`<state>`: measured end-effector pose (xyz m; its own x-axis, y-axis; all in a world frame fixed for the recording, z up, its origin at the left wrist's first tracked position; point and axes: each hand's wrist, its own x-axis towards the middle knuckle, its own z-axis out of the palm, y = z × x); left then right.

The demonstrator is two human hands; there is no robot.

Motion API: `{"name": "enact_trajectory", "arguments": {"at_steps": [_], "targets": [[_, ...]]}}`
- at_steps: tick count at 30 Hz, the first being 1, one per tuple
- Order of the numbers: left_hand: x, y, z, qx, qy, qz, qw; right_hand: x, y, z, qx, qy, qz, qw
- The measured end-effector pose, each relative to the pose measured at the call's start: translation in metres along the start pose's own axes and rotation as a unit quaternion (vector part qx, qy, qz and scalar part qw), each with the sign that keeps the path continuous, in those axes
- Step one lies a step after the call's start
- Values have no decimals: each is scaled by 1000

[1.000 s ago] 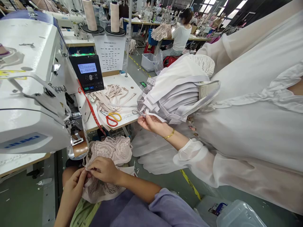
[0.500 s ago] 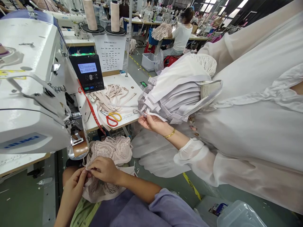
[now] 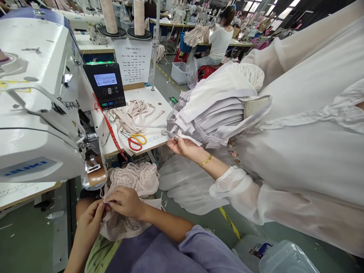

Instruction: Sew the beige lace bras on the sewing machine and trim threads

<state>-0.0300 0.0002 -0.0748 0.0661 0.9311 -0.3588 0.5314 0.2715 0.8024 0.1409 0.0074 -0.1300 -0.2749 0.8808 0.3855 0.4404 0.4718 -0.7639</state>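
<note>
A beige lace bra [image 3: 146,180] lies over my lap beside the sewing machine. My left hand [image 3: 90,218] is closed, thumb and fingertips pinching the bra's edge. Close against it, my right hand [image 3: 126,201] pinches the same edge, its fingers curled. The exact bit between the fingertips is mostly hidden. Just above the bra is the sewing machine's work arm [image 3: 96,177], with no cloth visible on it.
A co-worker in a white blouse [image 3: 298,159] stands at right, holding a stack of pale bras [image 3: 218,106]; that person's braceleted hand [image 3: 187,148] touches the straps. Scissors [image 3: 135,141] and beige straps [image 3: 133,113] lie on the white table [image 3: 155,98]. A control panel [image 3: 105,85] stands behind.
The view has shifted very slightly. My two hands keep their pinch on the bra's edge with hardly any movement, and the co-worker's hand stays at the straps.
</note>
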Motion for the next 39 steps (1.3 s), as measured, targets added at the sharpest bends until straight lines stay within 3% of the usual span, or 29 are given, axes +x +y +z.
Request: {"name": "enact_trajectory", "arguments": {"at_steps": [10,13,15,18,21,25,27,30,32,34,39], "targets": [[0,-1,0,10,16,15,1000,1,1,7,-43,-19,-10,999],[0,2,0,15,32,16,999,4,-4,-4,-37,-31,-16,999],[0,1,-1,18,44,16,999,5,-7,-32,-9,-23,12,1000],[1,-4,-4,9,42,26,999,7,-8,-96,60,26,98,993],[1,-8,-5,7,35,33,999,9,-6,-157,141,94,180,969],[-3,-5,0,13,23,46,999,17,-2,-210,180,106,214,954],[-5,0,5,10,11,49,999,24,3,-237,230,107,260,932],[-8,7,10,0,-2,53,999,37,11,-278,344,110,358,861],[-9,10,11,-7,0,57,998,42,15,-295,392,115,384,828],[-10,11,10,-8,3,61,998,43,15,-301,412,125,383,817],[-8,13,11,34,-5,68,997,40,9,-295,382,114,372,839]]}}
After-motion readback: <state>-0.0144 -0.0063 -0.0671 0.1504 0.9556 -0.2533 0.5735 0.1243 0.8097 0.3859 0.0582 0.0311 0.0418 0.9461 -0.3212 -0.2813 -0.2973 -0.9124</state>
